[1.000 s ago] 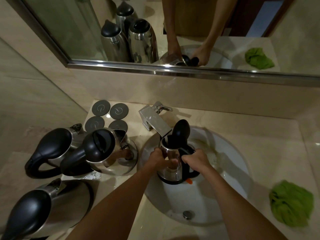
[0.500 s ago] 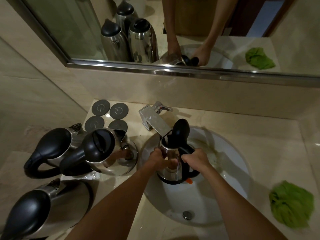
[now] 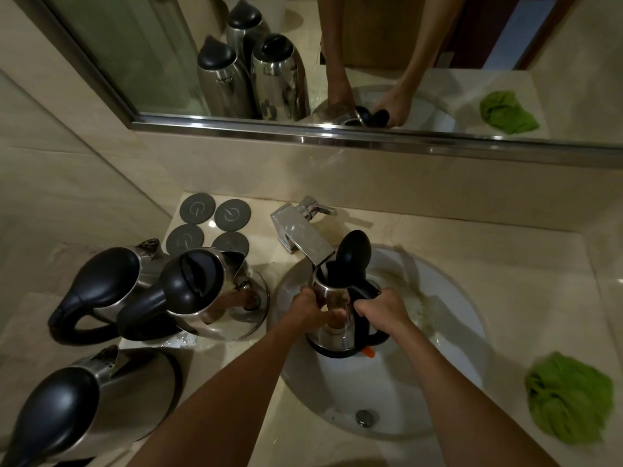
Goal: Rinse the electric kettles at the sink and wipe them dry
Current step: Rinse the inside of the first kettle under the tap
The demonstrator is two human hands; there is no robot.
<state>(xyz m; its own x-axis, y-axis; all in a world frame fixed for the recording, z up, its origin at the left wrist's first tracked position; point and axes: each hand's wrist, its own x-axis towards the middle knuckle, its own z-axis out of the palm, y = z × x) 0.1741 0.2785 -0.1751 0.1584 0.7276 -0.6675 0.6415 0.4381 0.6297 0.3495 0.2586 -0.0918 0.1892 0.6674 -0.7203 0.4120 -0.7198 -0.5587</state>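
A steel electric kettle with its black lid flipped up stands in the white sink, its mouth right under the chrome faucet. My left hand grips the kettle's steel body from the left. My right hand holds its black handle. Three more steel kettles with black lids stand on the counter at left: one at the back, one beside the sink, one in the near corner. A green cloth lies crumpled on the counter at right.
Several round grey kettle bases lie at the back left of the beige counter. A mirror runs along the wall and reflects the kettles, my arms and the cloth. The sink drain is near me.
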